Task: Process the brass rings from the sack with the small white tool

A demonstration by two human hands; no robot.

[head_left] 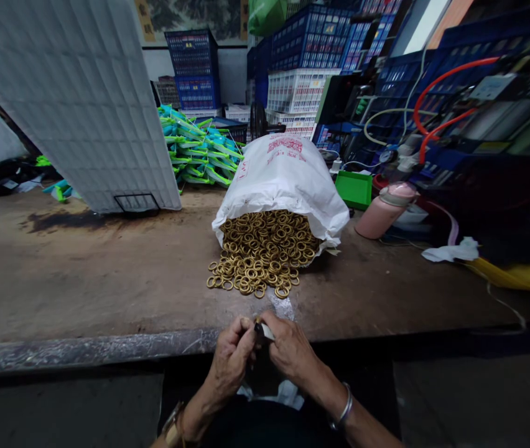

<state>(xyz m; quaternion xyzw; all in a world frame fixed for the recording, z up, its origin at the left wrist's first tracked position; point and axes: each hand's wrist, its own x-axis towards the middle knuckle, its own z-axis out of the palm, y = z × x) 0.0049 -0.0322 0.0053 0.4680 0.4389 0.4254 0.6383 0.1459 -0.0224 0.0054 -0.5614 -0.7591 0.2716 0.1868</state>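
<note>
At the front edge of the table, my left hand [232, 351] and my right hand [292, 350] are close together, fingers pinched. A small black piece [259, 330] shows between them, at the fingertips of my left hand. A small white piece [267, 332] sticks out of my right hand's fingers; its kind is too small to tell. A speck of gold colour shows above the black piece. Just beyond my hands, brass-coloured rings [258, 274] spill from the mouth of a white woven sack [288, 180] lying on its side.
A tall white ribbed panel [106, 112] stands on the wooden table [106, 280] at left. Bright green and blue plastic items [202, 149] are heaped behind. On the right are a pink bottle [384, 211], a green tray [353, 189] and orange hoses [433, 87]. Stacked crates [302, 90] fill the back.
</note>
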